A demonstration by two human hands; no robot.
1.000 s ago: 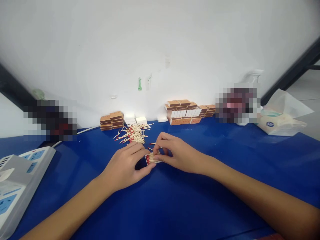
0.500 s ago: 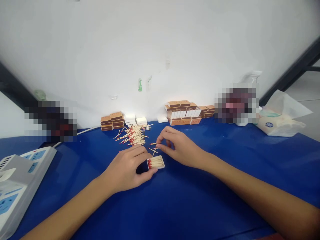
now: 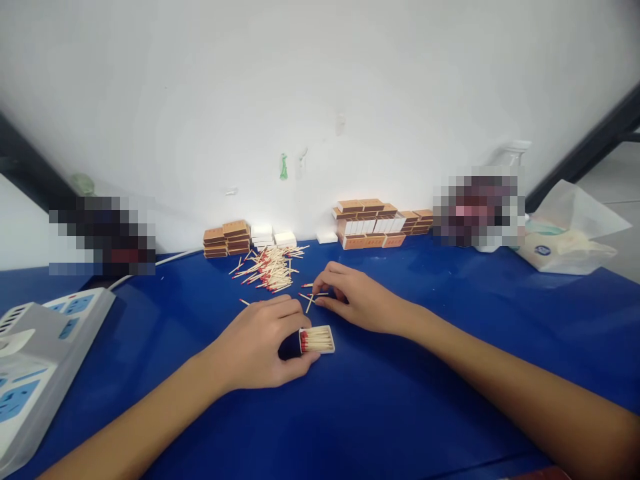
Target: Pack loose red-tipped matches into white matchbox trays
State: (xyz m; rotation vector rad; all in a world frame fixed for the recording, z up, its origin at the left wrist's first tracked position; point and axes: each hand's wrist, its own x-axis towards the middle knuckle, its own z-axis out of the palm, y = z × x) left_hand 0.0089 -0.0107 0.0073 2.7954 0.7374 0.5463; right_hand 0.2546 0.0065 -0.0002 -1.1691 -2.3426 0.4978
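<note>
A small white matchbox tray [image 3: 317, 340] full of red-tipped matches lies on the blue table [image 3: 380, 413]. My left hand [image 3: 260, 343] is curled round its left end, thumb and fingers holding it. Just beyond it my right hand [image 3: 357, 300] rests on the table, its fingertips pinched on a loose match [image 3: 311, 301] among a few scattered ones. A pile of loose matches [image 3: 267, 270] lies farther back.
Stacks of brown matchbox sleeves [image 3: 225, 240] and white trays [image 3: 273, 237] stand at the wall, with a bigger stack [image 3: 375, 223] to the right. A white power strip [image 3: 40, 347] sits at the left edge. A plastic bag [image 3: 565, 233] lies at the far right.
My right hand has left the tray and moved back to the loose matches. The tray and my left hand have shifted a little nearer and to the right.
</note>
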